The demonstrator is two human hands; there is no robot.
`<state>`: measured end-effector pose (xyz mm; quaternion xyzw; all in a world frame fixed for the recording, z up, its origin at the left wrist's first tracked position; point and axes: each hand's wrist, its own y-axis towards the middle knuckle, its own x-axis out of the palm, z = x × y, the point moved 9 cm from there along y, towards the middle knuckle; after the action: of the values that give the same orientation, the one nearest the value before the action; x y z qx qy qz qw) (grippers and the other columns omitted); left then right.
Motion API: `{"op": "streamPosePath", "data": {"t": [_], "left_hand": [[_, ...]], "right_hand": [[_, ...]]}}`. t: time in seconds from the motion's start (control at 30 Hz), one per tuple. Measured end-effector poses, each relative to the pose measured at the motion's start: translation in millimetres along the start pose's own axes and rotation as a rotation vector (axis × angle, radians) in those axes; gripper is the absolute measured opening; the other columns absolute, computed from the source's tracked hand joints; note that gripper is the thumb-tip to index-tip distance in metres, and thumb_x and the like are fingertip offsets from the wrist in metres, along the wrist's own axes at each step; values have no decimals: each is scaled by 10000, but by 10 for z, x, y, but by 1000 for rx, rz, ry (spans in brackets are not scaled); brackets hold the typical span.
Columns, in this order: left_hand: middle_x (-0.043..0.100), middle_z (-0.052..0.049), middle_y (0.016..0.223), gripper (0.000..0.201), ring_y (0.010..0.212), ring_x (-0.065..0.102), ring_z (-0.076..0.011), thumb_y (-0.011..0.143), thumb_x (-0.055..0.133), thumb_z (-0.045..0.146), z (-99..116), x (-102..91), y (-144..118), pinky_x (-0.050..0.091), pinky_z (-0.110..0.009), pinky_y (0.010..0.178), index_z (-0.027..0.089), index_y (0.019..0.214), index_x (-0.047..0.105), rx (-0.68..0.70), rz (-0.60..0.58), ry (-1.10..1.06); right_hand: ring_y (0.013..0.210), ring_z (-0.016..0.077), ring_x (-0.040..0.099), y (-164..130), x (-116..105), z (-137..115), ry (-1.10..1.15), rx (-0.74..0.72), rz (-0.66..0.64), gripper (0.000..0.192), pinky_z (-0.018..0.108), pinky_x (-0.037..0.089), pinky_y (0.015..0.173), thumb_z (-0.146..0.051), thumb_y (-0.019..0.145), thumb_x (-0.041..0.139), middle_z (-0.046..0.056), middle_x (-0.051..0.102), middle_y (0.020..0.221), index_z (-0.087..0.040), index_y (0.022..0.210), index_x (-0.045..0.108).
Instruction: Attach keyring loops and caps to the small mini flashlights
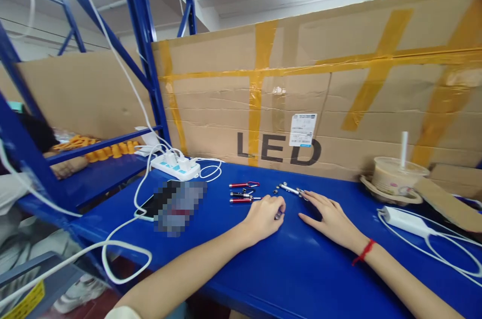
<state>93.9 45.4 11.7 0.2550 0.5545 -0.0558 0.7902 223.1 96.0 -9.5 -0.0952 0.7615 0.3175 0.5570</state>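
Note:
My left hand (265,216) is curled closed above the blue table around a small shiny piece (278,214), mostly hidden by the fingers. Just beyond it lie a red penlight-like tube with a carabiner clip (239,185), a black one (240,194) and a second red one (241,201). My right hand (333,216) rests palm down with its fingers stretched out. Its fingertips reach the end of a silver tube (289,188), and whether they touch it is hard to see. A small dark bit (275,191) lies at the tube's left end.
A power strip (176,166) with white cables and a phone (160,203) beside a blurred-out patch are on the left. On the right stand a lidded drink cup (399,176) and a white adapter (406,221). A taped cardboard sheet (218,118) walls off the back.

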Motion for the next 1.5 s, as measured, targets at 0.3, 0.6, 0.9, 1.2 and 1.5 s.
{"op": "streamPosePath", "data": {"t": [0.3,0.6,0.9,1.2,1.5], "left_hand": [[546,11,878,121,851,495,-134,761,466,138,-17,0,-28,417,-236,692,195,854,517,42,6,-4],[534,3,883,169,890,498,-143,781,462,142,-44,51,-35,443,-242,691,208,841,604,44,-27,0],[530,2,857,200,856,505,-142,778,475,145,-40,44,-34,443,-240,677,221,865,638,46,-22,6],[531,-2,882,310,860,510,-132,795,398,92,-48,42,-23,429,-231,689,222,956,629,80,31,8],[497,2,881,195,771,507,-110,753,461,147,-22,-45,-36,380,-208,584,222,796,636,62,91,-26]], "right_hand": [[1174,281,411,11,203,129,3,-58,13,592,484,324,967,-622,777,386,76,506,1234,-225,1195,517],[1157,297,425,43,240,169,22,-63,24,564,504,337,945,-642,740,413,60,508,1232,-290,1163,540],[981,257,556,81,118,109,159,-157,98,377,412,411,871,-500,775,456,67,627,1029,-266,1037,591],[957,274,556,72,67,-63,186,-147,6,412,409,428,840,-549,812,417,80,637,981,-235,894,672],[835,225,591,35,-62,-205,211,-203,-33,351,355,449,763,-461,857,410,51,651,899,-224,875,669]]}}
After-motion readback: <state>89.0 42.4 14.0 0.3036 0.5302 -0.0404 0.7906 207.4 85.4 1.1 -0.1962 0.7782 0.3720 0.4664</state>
